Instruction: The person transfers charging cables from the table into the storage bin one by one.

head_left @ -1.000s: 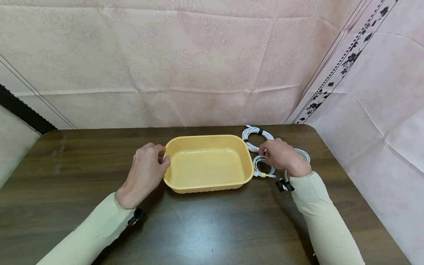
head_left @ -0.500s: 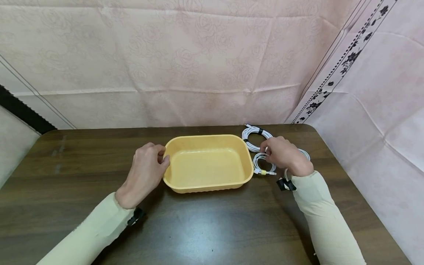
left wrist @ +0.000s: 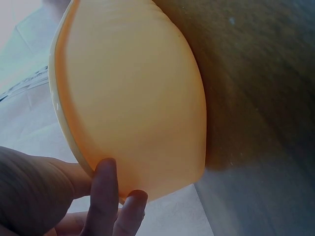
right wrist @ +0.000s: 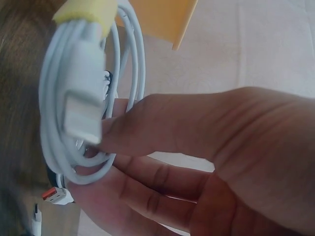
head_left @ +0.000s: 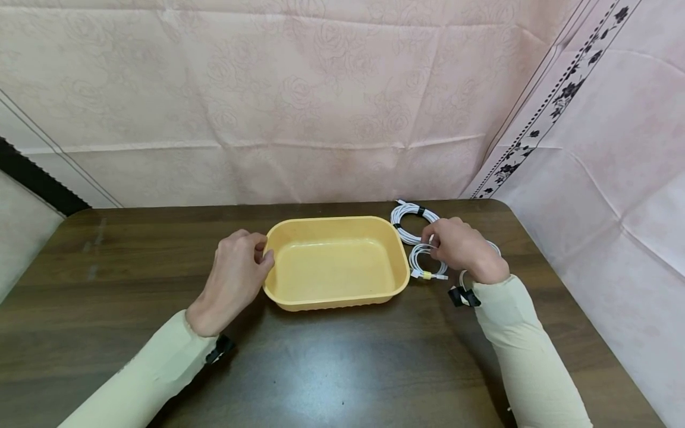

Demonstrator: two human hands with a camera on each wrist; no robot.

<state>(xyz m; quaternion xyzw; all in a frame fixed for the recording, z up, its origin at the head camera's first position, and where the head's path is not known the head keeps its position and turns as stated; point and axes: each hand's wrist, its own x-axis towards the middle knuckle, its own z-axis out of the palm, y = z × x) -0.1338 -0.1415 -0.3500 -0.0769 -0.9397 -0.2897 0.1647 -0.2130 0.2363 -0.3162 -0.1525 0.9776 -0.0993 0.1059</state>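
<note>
My left hand point(head_left: 233, 273) pinches the left rim of a yellow plastic bin point(head_left: 337, 302), thumb and fingers on either side of the edge in the left wrist view. The bin is empty inside. To its right, my right hand point(head_left: 461, 246) grips a small coiled white charging cable point(head_left: 415, 259) between thumb and fingers. A yellow tie point(right wrist: 88, 14) binds this coil, and its white plug point(right wrist: 82, 118) faces the right wrist camera. In the head view the coil is tilted up close over the table, near the bin's right side.
A larger white cable coil point(head_left: 398, 221) with black ties lies behind, at the bin's back right corner. Another white cable point(head_left: 495, 247) is mostly hidden under my right hand. Patterned cloth point(head_left: 299, 119) hangs along the table's point(head_left: 321, 368) back and right.
My right hand has shifted slightly away from me and to the right, drawing the small cable coil with it. The left hand and the bin stay in place.
</note>
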